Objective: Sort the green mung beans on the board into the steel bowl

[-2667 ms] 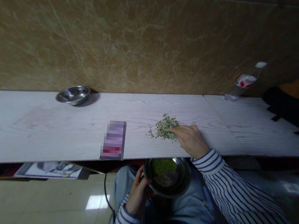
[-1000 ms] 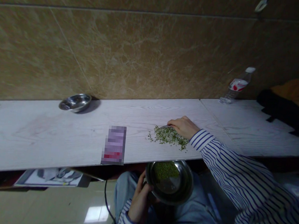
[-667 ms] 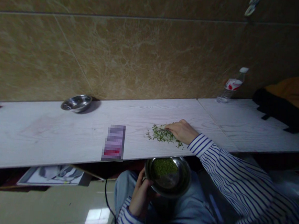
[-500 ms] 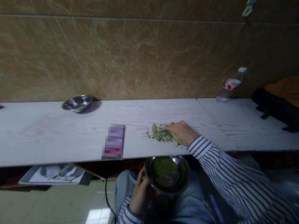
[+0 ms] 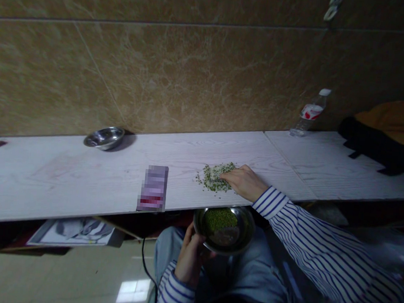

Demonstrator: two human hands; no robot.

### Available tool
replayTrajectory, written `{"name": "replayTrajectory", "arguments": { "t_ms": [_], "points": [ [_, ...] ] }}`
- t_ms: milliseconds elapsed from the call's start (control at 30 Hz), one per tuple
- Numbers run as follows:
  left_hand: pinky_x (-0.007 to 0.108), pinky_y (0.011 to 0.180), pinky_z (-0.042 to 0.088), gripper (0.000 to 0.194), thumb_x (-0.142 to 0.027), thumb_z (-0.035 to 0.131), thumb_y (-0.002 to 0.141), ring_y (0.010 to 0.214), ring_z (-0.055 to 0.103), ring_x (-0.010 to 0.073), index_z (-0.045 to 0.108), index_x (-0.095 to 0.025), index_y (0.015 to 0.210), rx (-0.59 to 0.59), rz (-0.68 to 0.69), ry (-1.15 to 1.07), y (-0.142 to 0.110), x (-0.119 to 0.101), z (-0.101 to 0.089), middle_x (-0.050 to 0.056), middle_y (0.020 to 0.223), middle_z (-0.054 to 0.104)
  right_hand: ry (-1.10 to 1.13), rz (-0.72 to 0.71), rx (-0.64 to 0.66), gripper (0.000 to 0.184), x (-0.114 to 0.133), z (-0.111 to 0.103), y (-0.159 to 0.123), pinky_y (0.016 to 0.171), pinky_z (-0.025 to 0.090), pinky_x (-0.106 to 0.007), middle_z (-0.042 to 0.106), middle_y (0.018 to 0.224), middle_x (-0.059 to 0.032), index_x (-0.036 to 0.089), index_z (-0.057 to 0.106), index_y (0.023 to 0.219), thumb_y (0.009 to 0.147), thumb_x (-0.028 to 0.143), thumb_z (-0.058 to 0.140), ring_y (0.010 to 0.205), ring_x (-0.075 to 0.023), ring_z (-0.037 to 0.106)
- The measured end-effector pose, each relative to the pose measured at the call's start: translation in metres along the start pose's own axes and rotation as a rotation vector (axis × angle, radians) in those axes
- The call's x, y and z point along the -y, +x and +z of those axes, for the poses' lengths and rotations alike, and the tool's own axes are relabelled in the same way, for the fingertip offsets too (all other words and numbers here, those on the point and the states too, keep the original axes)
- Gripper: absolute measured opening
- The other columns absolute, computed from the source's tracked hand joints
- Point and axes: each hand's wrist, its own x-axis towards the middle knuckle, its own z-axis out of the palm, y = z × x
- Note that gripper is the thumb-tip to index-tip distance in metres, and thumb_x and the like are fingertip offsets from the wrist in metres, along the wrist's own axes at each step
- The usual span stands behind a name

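In the head view, a round, shiny metal bowl part-filled with small green grains is held by the left hand just below the edge of the white wood-grained bench. Loose green-and-white grains on it are reached by the right hand, fingers narrowed; whether anything is pinched cannot be told.

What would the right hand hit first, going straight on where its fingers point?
The scattered green and white grains, just ahead of the right hand; contact is hard to judge. Past them, the line seems aimed toward the far steel bowl.
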Motion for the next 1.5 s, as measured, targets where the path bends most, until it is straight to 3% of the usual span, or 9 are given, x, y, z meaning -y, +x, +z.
{"name": "replayTrajectory", "arguments": {
  "t_ms": [933,1200,1500],
  "points": [
    [0.034,0.062,0.054,0.049,-0.018,0.058,0.072,0.075,0.063,0.0189,0.05,-0.025,0.12,0.001,0.025,-0.032,-0.002,0.007,0.001,0.005,0.096,0.061,0.023,0.005,-0.048,0.027,0.015,-0.007,-0.027,0.083,0.037,-0.034,0.074,0.1,-0.0073,0.019,0.066,0.111,0.09,0.013,0.049,0.092,-0.0199,0.066],
    [0.033,0.06,0.053,0.046,-0.019,0.06,0.07,0.07,0.062,0.0186,0.052,-0.026,0.115,0.016,0.049,-0.011,-0.001,0.014,0.001,0.003,0.087,0.062,0.039,0.082,-0.208,0.027,0.003,-0.008,-0.044,0.084,0.041,-0.034,0.072,0.108,-0.0076,0.018,0.064,0.113,0.092,0.015,0.048,0.097,-0.0194,0.066],
    [0.034,0.064,0.053,0.053,-0.018,0.061,0.067,0.075,0.063,0.0188,0.052,-0.025,0.119,0.002,0.114,-0.047,-0.004,0.026,0.003,0.004,0.097,0.064,0.004,0.217,-0.345,0.026,-0.015,0.001,-0.085,0.081,0.048,-0.035,0.072,0.106,-0.0089,0.016,0.065,0.11,0.093,0.018,0.045,0.093,-0.0213,0.067]
  ]
}}
